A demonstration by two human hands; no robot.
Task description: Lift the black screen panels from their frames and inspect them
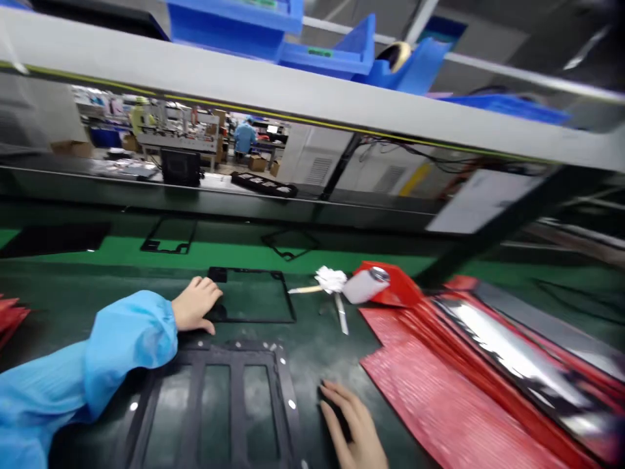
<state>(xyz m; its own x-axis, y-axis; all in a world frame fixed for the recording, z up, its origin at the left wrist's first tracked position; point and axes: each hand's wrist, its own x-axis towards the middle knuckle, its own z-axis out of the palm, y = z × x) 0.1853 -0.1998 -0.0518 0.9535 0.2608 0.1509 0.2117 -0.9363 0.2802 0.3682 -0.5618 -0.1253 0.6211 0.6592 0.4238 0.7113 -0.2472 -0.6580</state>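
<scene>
Green worktop (336, 355), thin black frame (258, 321) against half-open left grip (196, 305), right grip (355, 426) open

The left hand (196, 305) touches the left end of a thin black rectangular frame (254, 321) on the dark green counter (336, 361). The right hand (355, 426) is open, beside a larger slotted black frame (239, 404). Red bubble wrap (439, 391) lies to the right, near crumpled white tissue (331, 279) and a white bottle (366, 285).
</scene>
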